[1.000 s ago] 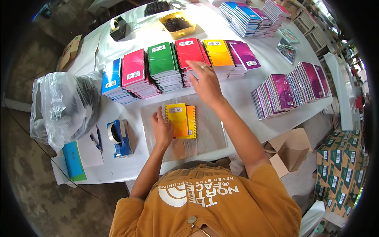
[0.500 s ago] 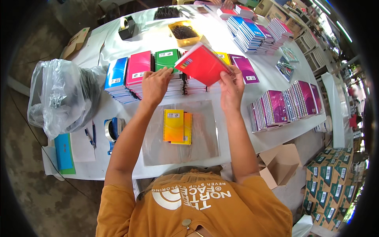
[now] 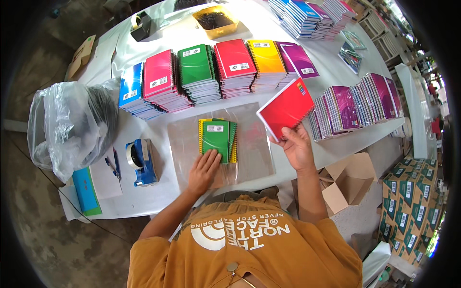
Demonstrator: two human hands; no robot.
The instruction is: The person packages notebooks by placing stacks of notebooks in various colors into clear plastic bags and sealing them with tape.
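Observation:
My right hand (image 3: 298,150) grips a red spiral notebook (image 3: 288,108) by its lower edge, holding it tilted above the table. Fingers flat, my left hand (image 3: 205,168) lies over the lower edge of a green spiral notebook (image 3: 215,139). Beneath the green, yellow notebooks (image 3: 234,156) show at the edges; the pile rests on a clear plastic sheet (image 3: 254,163). Beyond it stands a row of notebook stacks: blue (image 3: 130,86), pink (image 3: 159,69), green (image 3: 194,60), red (image 3: 234,55), yellow (image 3: 267,56) and purple (image 3: 300,60).
Left are a plastic bag (image 3: 72,125), a blue tape dispenser (image 3: 144,163) and scissors (image 3: 113,165). A yellow tub (image 3: 225,31) of dark coils sits at the back. Purple notebooks (image 3: 343,108) stand to the right, above an open cardboard box (image 3: 353,185) beyond the table edge.
My left hand has come from the green stack to the pile, where green now covers the yellow notebooks. My right hand has lowered and moved right with the red notebook.

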